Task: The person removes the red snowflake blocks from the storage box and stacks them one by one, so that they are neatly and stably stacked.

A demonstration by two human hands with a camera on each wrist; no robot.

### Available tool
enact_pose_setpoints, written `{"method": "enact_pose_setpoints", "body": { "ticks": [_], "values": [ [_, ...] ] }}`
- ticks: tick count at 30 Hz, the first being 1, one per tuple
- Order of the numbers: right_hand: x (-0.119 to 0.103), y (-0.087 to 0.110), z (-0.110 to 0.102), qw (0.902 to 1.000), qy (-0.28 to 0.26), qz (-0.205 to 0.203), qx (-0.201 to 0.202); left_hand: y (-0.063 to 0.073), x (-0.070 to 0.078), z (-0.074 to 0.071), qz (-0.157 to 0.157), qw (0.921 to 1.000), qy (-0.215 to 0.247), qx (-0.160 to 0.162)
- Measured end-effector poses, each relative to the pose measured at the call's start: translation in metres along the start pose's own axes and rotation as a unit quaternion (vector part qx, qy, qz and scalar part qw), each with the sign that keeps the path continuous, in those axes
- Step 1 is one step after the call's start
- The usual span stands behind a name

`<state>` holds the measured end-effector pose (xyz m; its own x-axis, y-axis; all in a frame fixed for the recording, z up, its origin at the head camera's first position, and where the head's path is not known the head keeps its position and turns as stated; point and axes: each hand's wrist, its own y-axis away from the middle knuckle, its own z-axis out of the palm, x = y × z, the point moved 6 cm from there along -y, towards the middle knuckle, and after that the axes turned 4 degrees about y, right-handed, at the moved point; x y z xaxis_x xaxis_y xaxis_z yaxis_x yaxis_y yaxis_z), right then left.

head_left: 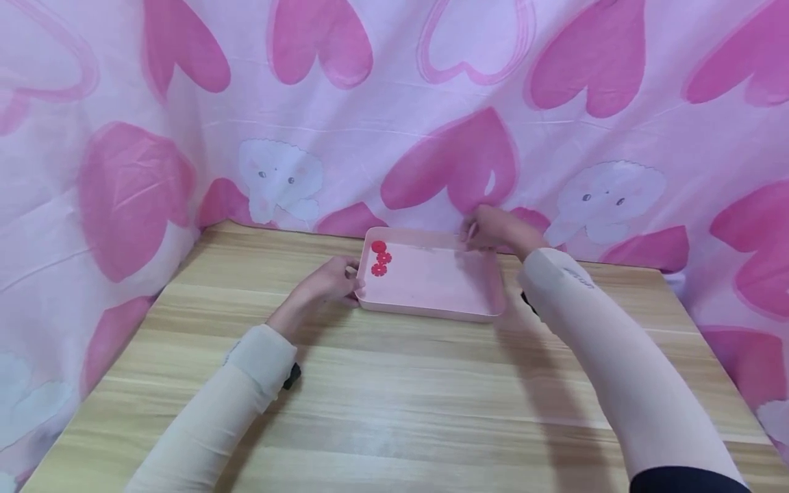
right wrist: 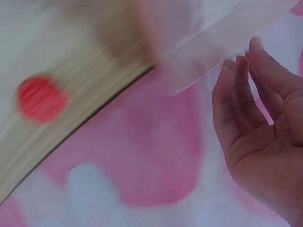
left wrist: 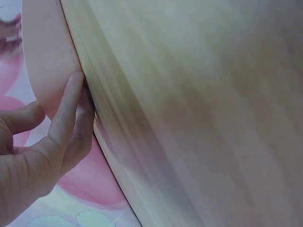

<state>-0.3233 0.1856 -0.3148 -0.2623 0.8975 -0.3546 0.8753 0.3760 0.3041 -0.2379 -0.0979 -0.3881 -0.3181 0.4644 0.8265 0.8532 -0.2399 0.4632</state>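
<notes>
A shallow pink tray (head_left: 431,284) stands toward the back of the wooden table. Inside it, three red flower-shaped pieces (head_left: 383,258) sit in a column near the left wall. My left hand (head_left: 333,279) holds the tray's left end, its thumb by the rim and a fingertip against the outer wall (left wrist: 49,61). Over the far right corner, my right hand (head_left: 490,229) has its fingers loosely bent and pointing down. In the right wrist view those fingertips are right at the rim, and nothing shows between them. A blurred red disc (right wrist: 42,99) lies on the wood.
Pink heart-patterned cloth (head_left: 345,150) hangs close behind the table (head_left: 370,411) and along both sides. The right sleeve (head_left: 592,335) crosses the table's right part and hides some of the wood beside the tray.
</notes>
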Motion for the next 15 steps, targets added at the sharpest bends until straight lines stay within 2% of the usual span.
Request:
{"method": "enact_pose_setpoints", "body": {
  "ticks": [3, 8, 15],
  "values": [
    [-0.03, -0.017, 0.011, 0.9993, -0.023, -0.009, -0.028, 0.0, 0.0, -0.002, 0.0, 1.0, -0.002, 0.004],
    [-0.076, -0.044, 0.031, 0.997, -0.01, -0.042, -0.064, 0.0, -0.001, -0.002, 0.015, 0.9999, -0.001, 0.005],
    [-0.114, -0.065, 0.064, 0.9912, 0.02, -0.076, -0.107, -0.001, 0.002, 0.002, 0.017, 0.9998, 0.009, 0.003]
  ]
}}
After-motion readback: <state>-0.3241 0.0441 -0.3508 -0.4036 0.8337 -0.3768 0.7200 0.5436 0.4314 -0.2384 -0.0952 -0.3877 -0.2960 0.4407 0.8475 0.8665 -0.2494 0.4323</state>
